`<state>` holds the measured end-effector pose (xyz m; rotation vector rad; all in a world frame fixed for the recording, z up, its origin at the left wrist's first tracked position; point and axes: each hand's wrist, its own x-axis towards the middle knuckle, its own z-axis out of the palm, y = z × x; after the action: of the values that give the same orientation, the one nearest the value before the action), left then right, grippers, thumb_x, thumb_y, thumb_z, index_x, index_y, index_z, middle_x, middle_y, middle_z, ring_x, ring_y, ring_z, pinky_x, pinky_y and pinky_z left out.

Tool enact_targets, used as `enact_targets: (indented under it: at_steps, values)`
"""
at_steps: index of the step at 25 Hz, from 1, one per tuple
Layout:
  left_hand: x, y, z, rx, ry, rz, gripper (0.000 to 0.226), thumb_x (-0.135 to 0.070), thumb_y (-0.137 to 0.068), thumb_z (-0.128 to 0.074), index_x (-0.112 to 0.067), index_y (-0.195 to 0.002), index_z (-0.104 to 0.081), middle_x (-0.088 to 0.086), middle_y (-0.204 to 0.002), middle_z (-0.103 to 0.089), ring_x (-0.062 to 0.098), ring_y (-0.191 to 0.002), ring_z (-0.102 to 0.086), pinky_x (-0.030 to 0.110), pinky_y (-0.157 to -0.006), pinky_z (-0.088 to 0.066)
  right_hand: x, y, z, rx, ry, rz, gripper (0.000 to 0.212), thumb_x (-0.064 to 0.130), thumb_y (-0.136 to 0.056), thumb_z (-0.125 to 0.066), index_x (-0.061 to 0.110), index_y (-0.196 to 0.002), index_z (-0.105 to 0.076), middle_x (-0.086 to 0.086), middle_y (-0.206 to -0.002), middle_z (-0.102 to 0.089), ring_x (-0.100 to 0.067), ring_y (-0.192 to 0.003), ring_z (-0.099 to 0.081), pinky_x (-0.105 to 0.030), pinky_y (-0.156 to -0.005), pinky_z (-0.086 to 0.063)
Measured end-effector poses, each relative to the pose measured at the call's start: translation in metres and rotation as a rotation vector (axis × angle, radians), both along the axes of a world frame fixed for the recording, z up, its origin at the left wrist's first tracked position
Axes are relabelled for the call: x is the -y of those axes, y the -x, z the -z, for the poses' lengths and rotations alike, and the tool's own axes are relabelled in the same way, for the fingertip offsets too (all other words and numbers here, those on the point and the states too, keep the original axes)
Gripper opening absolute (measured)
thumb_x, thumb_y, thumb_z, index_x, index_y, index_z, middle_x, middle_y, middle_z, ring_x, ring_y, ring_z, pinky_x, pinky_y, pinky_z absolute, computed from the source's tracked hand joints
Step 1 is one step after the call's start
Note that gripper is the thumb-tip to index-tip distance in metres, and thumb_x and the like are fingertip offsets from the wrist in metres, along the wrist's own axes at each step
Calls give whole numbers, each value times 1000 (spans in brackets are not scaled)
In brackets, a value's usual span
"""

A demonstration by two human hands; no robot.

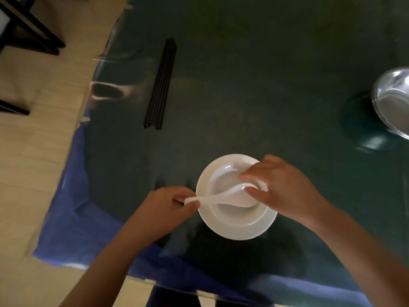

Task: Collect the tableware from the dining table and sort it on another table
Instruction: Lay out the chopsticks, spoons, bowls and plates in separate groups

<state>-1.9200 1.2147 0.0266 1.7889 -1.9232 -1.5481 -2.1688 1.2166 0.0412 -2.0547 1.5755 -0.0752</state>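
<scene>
left hand [164,204] pinching glossy white spoon [223,197] handle | right hand [285,187] gripping white bowl [234,193] rim | bowl sitting on plate [243,229] between hands

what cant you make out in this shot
Head view, the only one:
- Glass bowls: cut off by the right edge; how many are stacked is unclear.
- White bowl on the white plate: its right rim is hidden under the right hand.
- White spoon: handle tip covered by the left hand.
- Black chopsticks: too bunched to count.
- Dark furniture, top left: cropped, type unclear.
</scene>
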Motion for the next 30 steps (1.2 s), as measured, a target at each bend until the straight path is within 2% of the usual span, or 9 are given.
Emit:
enact_targets:
  at_steps: [4, 7, 10, 12, 15, 18, 23, 26, 30]
  values:
    - [-2, 6, 1, -68, -38, -106, 22, -21, -85, -61, -39, -75, -68, -14, -66, -70, 1, -56, -65, 10, -55, -50, -10, -7, 4, -380, 170, -206, 11, 30, -78, -60, 29, -86, -68, 11, -83, -71, -18, -79, -55, -31, -71, -38]
    - [-5, 7, 0, -141, -60, -176, 29, -14, -85, -63, -39, -73, -69, -11, -63, -71, 3, -56, -65, 14, -57, -53, -12, -17, 6, -464, 245, -197, 8, 22, -65, -72, 27, -69, -68, 9, -63, -66, -17, -67, -57, -31, -67, -42]
    - [-12, 6, -2, -223, -48, -240, 35, -12, -83, -65, -43, -70, -72, -10, -67, -73, 5, -61, -67, 14, -62, -54, -12, -17, 7, -333, 295, -83, 10, 16, -72, -69, 25, -73, -70, 6, -70, -69, -20, -73, -58, -35, -76, -33]
    - [-15, 5, -4, -276, -36, -314, 34, -14, -82, -66, -45, -71, -73, -9, -72, -74, 8, -66, -69, 15, -64, -55, -8, -12, 2, -93, 260, 66, 14, 15, -78, -67, 25, -86, -72, 7, -81, -71, -19, -81, -59, -36, -80, -34]
    - [-7, 12, -11, -436, -31, -494, 36, -8, -83, -63, -39, -73, -76, -5, -74, -76, 9, -70, -71, 13, -62, -53, 19, -4, -13, 374, 41, 413, 19, 20, -80, -67, 32, -94, -68, 17, -86, -66, -3, -78, -61, -19, -76, -47]
    - [22, 29, -17, -573, -32, -667, 31, -6, -84, -61, -30, -73, -77, -2, -75, -76, 8, -71, -71, 12, -61, -52, 71, -1, -19, 604, -66, 572, 17, 14, -80, -67, 26, -91, -67, 9, -81, -68, -1, -64, -63, -14, -65, -53]
    - [93, 54, 13, -551, -78, -699, 15, -14, -87, -61, -11, -99, -70, 0, -81, -76, 11, -79, -72, 17, -68, -56, 183, -7, 3, 531, -54, 593, 10, 7, -81, -66, 9, -90, -69, -9, -86, -67, -20, -75, -64, -30, -73, -57]
    - [128, 59, 37, -476, -56, -665, 22, -15, -90, -57, -10, -109, -67, -7, -87, -72, 4, -81, -68, 15, -72, -55, 237, -11, 19, 479, -68, 516, 11, 8, -80, -66, 10, -91, -69, -8, -89, -68, -18, -77, -65, -19, -62, -54]
    - [170, 55, 59, -240, 169, -588, 19, -18, -88, -57, -18, -101, -71, -28, -58, -63, -16, -58, -58, 0, -53, -44, 289, -23, 46, 415, -81, 471, 11, 7, -79, -66, 11, -89, -69, -8, -90, -67, -16, -74, -64, -15, -55, -50]
